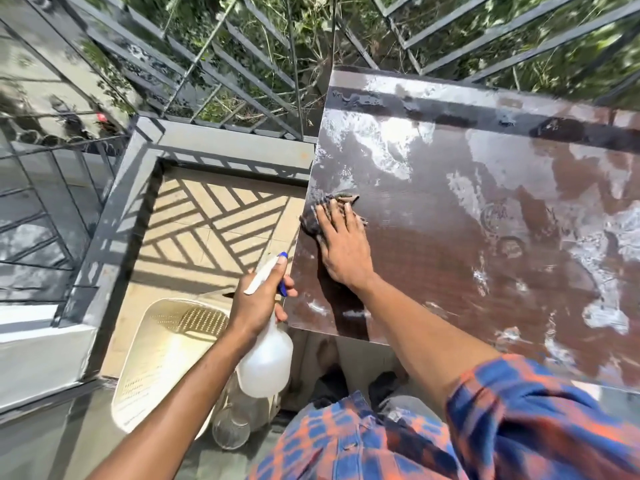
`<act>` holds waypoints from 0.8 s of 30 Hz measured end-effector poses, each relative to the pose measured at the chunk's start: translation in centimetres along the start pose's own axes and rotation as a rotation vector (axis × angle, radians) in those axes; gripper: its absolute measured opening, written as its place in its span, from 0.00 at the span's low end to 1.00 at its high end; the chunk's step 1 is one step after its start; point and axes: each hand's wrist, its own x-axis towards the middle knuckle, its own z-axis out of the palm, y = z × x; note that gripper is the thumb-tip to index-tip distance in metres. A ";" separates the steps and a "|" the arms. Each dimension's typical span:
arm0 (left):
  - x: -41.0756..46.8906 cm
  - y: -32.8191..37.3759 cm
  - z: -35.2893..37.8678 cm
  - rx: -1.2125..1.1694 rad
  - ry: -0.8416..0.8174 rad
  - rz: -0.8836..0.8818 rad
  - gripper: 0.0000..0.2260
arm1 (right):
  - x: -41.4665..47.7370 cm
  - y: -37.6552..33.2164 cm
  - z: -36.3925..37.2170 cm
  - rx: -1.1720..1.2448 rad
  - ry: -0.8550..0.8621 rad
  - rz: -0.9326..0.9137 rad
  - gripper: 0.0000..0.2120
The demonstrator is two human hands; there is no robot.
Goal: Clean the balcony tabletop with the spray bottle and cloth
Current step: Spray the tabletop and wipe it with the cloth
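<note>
Dark, crumpled fabric shows past my right hand's [341, 251] fingertips: a grey-blue cloth [325, 211] pinned flat under my spread palm and fingers, right at the left edge of the tabletop. My left hand [258, 303], just below and left of the right one and off the table edge, is wrapped around the neck of a translucent white plastic spray bottle [266, 362] with a blue trigger and nozzle tip; the bottle body hangs beneath that fist.

Under and around my right hand, the glossy brown wood-grain tabletop [433, 237] is darker and cleaner. Farther right and beyond the fingers it is smeared with white foamy streaks and wet patches.

Below my left hand sit a cream perforated plastic chair [162, 355] and a clear glass jar [230, 433] on the tiled floor [207, 230]. Past the cloth, grey metal railing [221, 77] closes the balcony, with green foliage behind. My plaid blue-and-orange sleeve [540, 417] covers the near table corner.
</note>
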 end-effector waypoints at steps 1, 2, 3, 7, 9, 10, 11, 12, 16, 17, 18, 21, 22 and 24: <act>-0.1 -0.1 0.1 -0.007 -0.002 0.001 0.21 | -1.2 -1.2 0.5 0.013 -0.032 -0.094 0.28; -0.1 -0.1 0.3 -0.015 -0.006 0.001 0.20 | -2.7 -1.7 0.8 0.016 -0.064 -0.179 0.29; 0.0 0.0 0.4 -0.022 -0.012 -0.004 0.19 | -4.3 -1.3 0.8 0.006 -0.085 -0.251 0.29; 0.4 -0.1 0.4 -0.003 -0.040 -0.038 0.24 | -7.4 4.9 -0.1 -0.017 -0.054 -0.261 0.26; 0.5 -0.2 0.2 -0.008 -0.034 -0.042 0.22 | -5.8 7.7 -1.3 -0.007 -0.019 -0.095 0.25; 0.4 -0.1 0.1 -0.018 -0.021 -0.041 0.20 | -4.2 8.5 -1.8 0.001 -0.002 -0.009 0.25; 0.3 0.0 0.0 -0.026 -0.008 -0.040 0.18 | -2.3 8.7 -2.3 0.009 0.010 0.057 0.25; 0.1 0.1 -0.2 -0.034 0.009 -0.040 0.18 | -0.3 8.3 -2.7 0.015 0.006 0.094 0.25; -0.5 -0.5 -1.2 -0.080 0.045 -0.028 0.17 | 3.8 2.6 -2.2 0.009 -0.083 -0.034 0.27; -0.7 -0.7 -1.4 -0.095 0.057 -0.028 0.16 | 3.4 0.9 -1.7 0.010 -0.102 -0.103 0.27; -0.8 -0.9 -1.6 -0.107 0.069 -0.028 0.14 | 2.3 -0.7 -1.0 0.010 -0.119 -0.177 0.27; -1.3 -1.5 -2.1 -0.124 0.086 -0.029 0.14 | -3.7 -4.0 1.8 0.030 -0.159 -0.419 0.27; -1.4 -1.7 -2.3 -0.121 0.087 -0.033 0.15 | -5.9 -4.3 2.5 0.032 -0.177 -0.479 0.27; -1.7 -2.2 -2.6 -0.101 0.092 -0.049 0.19 | -9.6 -3.4 3.3 0.010 -0.203 -0.558 0.27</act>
